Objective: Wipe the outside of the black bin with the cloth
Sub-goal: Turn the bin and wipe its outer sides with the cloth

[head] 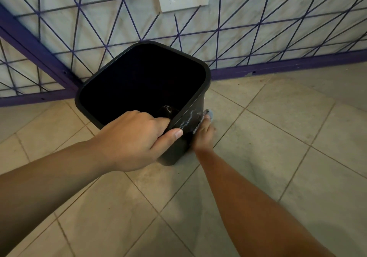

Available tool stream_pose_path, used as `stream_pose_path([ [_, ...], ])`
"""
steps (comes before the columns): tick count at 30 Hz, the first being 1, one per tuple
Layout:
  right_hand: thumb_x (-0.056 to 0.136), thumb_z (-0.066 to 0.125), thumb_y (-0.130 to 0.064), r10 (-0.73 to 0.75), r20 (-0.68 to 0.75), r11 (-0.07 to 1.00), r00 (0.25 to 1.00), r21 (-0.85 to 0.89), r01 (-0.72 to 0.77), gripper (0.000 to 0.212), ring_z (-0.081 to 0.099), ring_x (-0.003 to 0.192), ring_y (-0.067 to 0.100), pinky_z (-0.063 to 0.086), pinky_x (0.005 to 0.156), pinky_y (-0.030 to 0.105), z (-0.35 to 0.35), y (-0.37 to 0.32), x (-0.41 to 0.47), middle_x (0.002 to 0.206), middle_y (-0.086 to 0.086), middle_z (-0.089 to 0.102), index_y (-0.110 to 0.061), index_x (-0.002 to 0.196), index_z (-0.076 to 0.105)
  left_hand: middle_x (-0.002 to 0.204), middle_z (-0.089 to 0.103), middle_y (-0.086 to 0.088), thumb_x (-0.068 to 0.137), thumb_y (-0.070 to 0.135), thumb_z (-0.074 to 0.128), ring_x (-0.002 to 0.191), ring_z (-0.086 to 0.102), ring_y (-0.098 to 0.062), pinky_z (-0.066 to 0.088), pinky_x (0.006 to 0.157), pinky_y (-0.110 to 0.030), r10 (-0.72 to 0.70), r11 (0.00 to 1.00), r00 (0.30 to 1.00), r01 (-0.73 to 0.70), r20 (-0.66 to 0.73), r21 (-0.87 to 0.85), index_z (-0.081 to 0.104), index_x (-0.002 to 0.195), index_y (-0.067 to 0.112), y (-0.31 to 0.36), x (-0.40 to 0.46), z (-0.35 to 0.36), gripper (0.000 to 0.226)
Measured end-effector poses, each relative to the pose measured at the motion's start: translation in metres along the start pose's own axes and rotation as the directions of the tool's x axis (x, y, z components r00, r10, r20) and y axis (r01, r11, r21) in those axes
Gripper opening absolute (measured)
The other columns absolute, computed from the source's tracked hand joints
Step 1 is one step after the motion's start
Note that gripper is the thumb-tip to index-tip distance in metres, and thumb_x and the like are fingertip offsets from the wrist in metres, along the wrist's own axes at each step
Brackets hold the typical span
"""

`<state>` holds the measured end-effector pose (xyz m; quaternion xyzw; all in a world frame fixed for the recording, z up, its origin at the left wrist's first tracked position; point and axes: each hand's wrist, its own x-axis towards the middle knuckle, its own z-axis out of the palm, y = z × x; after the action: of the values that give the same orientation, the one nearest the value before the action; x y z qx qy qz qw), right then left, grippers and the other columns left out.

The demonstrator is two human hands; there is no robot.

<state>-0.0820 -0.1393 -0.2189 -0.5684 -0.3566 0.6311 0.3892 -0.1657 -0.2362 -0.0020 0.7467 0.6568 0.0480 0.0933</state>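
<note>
Wiping the near wall of the black plastic bin on the tiled floor.

Left hand clamps the rim; right hand presses what looks like a pale cloth low on the side — grip closed on it. Pushing too hard could skid or tip the light bin.

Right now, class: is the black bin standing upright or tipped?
Tipped: the black bin leans toward the left hand gripping its rim.
</note>
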Motion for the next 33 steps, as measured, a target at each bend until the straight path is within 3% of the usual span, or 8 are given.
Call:
stream_pose_path([
  [6,0.082,0.027,-0.081,-0.05,0.002,0.999,0.999,-0.015,0.05,0.096,0.056,0.134,0.04,0.045,0.116,0.061,0.001,-0.029,-0.028,0.141,0.021,0.057,-0.01,0.138,0.058,0.053,0.051,0.005,0.093,0.065,0.014,0.047,0.054,-0.01,0.048,0.048,-0.035,-0.009,1.0,1.0,0.009,-0.004,0.024,0.041,0.068,0.03,-0.003,0.002,0.002,0.051],
  [10,0.067,0.024,-0.089,0.034,-0.01,0.999,0.999,0.004,-0.034,0.117,0.055,0.136,0.039,0.044,0.118,0.061,-0.003,-0.015,-0.007,0.144,0.019,0.058,-0.008,0.146,0.057,0.049,0.047,0.005,0.094,0.064,0.017,0.043,0.05,-0.011,0.044,0.043,-0.033,-0.012,1.0,1.0,0.012,0.011,0.01,0.037,0.064,0.032,-0.003,0.001,0.0,0.048],
  [13,0.072,0.028,-0.087,0.012,0.015,0.998,1.0,0.061,-0.013,0.108,0.051,0.142,0.039,0.041,0.12,0.061,0.001,-0.035,-0.023,0.15,0.018,0.053,-0.014,0.147,0.054,0.054,0.052,0.007,0.093,0.065,0.014,0.048,0.054,-0.01,0.048,0.048,-0.034,-0.024,1.0,1.0,0.024,0.004,0.017,0.042,0.068,0.031,-0.004,0.0,0.001,0.051],
  [15,0.079,0.027,-0.088,-0.038,0.006,0.999,0.999,0.038,0.038,0.103,0.049,0.142,0.041,0.04,0.121,0.062,0.004,-0.03,-0.027,0.147,0.019,0.052,-0.013,0.144,0.054,0.052,0.049,0.006,0.094,0.065,0.015,0.048,0.053,-0.01,0.047,0.047,-0.033,-0.021,1.0,1.0,0.021,-0.005,0.013,0.039,0.067,0.032,-0.004,0.0,0.002,0.049],
  [18,0.062,0.03,-0.107,0.02,0.01,0.999,1.0,0.037,-0.021,0.128,0.054,0.138,0.037,0.041,0.121,0.06,-0.001,-0.011,-0.006,0.144,0.016,0.057,-0.015,0.147,0.056,0.047,0.043,0.005,0.096,0.062,0.019,0.042,0.048,-0.011,0.038,0.042,-0.027,-0.016,1.0,1.0,0.016,-0.004,0.007,0.033,0.063,0.033,-0.002,0.0,-0.001,0.046],
  [23,0.075,0.034,-0.091,-0.034,0.053,0.998,0.998,0.059,0.031,0.109,0.058,0.134,0.031,0.046,0.118,0.054,-0.005,-0.036,-0.02,0.142,0.016,0.058,-0.012,0.148,0.053,0.049,0.041,0.01,0.092,0.061,0.019,0.044,0.049,-0.005,0.027,0.047,-0.015,-0.021,1.0,1.0,0.021,0.019,-0.02,0.032,0.064,0.036,0.003,0.0,-0.003,0.04],
  [27,0.053,0.023,-0.115,0.031,0.017,0.999,0.999,0.035,-0.031,0.143,0.055,0.137,0.034,0.042,0.12,0.058,-0.002,0.009,0.007,0.144,0.014,0.059,-0.013,0.148,0.055,0.049,0.042,0.008,0.092,0.061,0.019,0.042,0.046,-0.007,0.03,0.046,-0.019,-0.021,0.999,1.0,0.022,0.011,-0.044,0.032,0.063,0.036,0.002,0.0,-0.003,0.041],
  [33,0.082,0.032,-0.087,-0.063,-0.003,0.997,0.998,0.032,0.063,0.103,0.06,0.131,0.035,0.049,0.114,0.057,-0.002,-0.035,-0.031,0.141,0.02,0.058,-0.007,0.143,0.055,0.052,0.048,0.007,0.093,0.065,0.015,0.046,0.051,-0.009,0.041,0.044,-0.025,-0.001,1.0,1.0,0.001,-0.016,-0.014,0.034,0.065,0.036,-0.004,0.0,0.002,0.044],
])
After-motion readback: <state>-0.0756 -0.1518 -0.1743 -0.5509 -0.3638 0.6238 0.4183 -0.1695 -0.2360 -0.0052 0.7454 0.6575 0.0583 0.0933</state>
